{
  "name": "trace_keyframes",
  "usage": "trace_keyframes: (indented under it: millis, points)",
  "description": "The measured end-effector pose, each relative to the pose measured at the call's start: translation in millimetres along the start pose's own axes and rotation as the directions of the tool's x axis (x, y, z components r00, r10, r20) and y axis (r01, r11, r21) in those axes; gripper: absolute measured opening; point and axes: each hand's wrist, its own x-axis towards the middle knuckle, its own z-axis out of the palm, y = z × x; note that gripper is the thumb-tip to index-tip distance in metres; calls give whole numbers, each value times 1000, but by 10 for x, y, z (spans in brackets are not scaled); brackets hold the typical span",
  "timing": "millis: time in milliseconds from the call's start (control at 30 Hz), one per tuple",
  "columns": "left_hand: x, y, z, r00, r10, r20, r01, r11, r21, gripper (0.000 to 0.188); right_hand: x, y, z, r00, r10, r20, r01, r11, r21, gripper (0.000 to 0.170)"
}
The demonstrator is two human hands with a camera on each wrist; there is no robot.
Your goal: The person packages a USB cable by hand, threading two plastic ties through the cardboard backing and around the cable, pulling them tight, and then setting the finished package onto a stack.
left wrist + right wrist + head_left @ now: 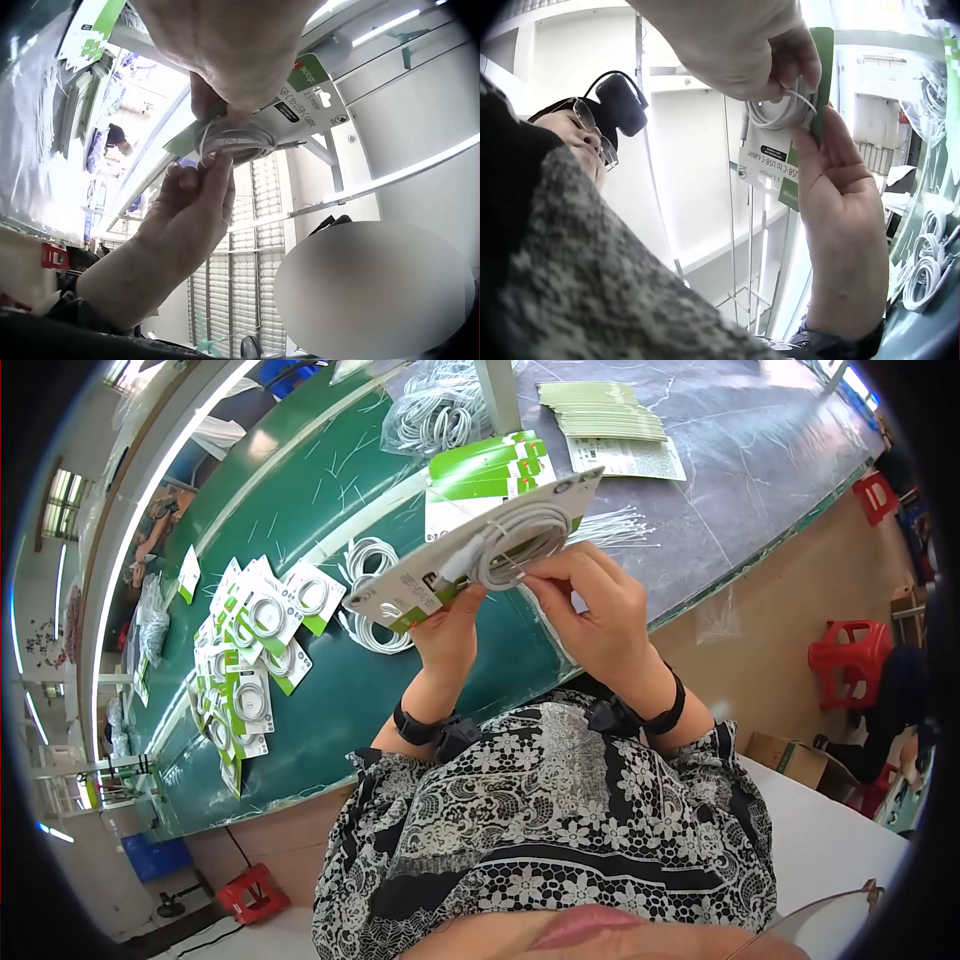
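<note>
My left hand [450, 638] grips the lower edge of a green and white printed card [400, 575], held tilted above the table. A coiled white USB-C cable [548, 542] lies against the card's face. My right hand [602, 618] is at the coil's near edge, its thumb and index finger pinching a thin white cable tie [801, 98] that loops around the coil and card. In the left wrist view the right hand [191, 199] reaches up to the coil from below. The right wrist view shows the left hand [844, 199] behind the card's edge.
Carded cables [265, 615] lie heaped on the green table at left. Loose cable coils [370, 570] sit beside the held card. Beyond are stacked cards [485, 465], a bag of cables [440, 415], loose white ties [620, 528] and another card stack [600, 410]. Red stools [850, 660] stand on the floor.
</note>
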Motion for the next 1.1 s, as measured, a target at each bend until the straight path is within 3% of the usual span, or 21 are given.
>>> trace_keyframes:
  millis: [67, 333, 600, 733, 833, 867, 967, 1033, 1100]
  points:
    - [12, -20, -15, 1000, 13, 4, -13, 1000, 15, 45, -5, -41, -22, 1000, 10, 11, -9, 995, -96, 13]
    - [14, -40, -15, 999, 31, 21, -31, 999, -17, 47, -3, -30, -51, 999, -14, 44, 19, 992, -126, 15]
    - [11, -14, 2, 992, 116, 45, -118, 992, 38, 40, -31, 9, -11, 999, -10, 42, 13, 997, -71, 15]
    - [23, 45, -7, 982, 163, 97, -177, 971, 163, 34, -41, -4, -25, 998, -32, 46, 34, 999, -41, 15]
    - [85, 223, 69, 871, 329, 365, -457, 817, 353, 30, -58, -66, -80, 998, -46, 54, 49, 997, -56, 16]
    - [99, 274, 109, 871, 337, 357, -460, 814, 354, 30, -64, -80, -97, 997, -52, 58, 55, 996, -63, 17]
    - [86, 386, 208, 769, 433, 471, -584, 776, 239, 31, -135, -83, -123, 997, -56, 56, 58, 998, -40, 17]
    - [70, 378, 192, 753, 448, 482, -610, 750, 255, 30, -179, -51, -120, 996, -53, 65, 55, 998, -26, 18]
    - [90, 360, 175, 702, 470, 536, -669, 694, 268, 28, -210, 13, -105, 985, -140, 98, 152, 981, -119, 20]
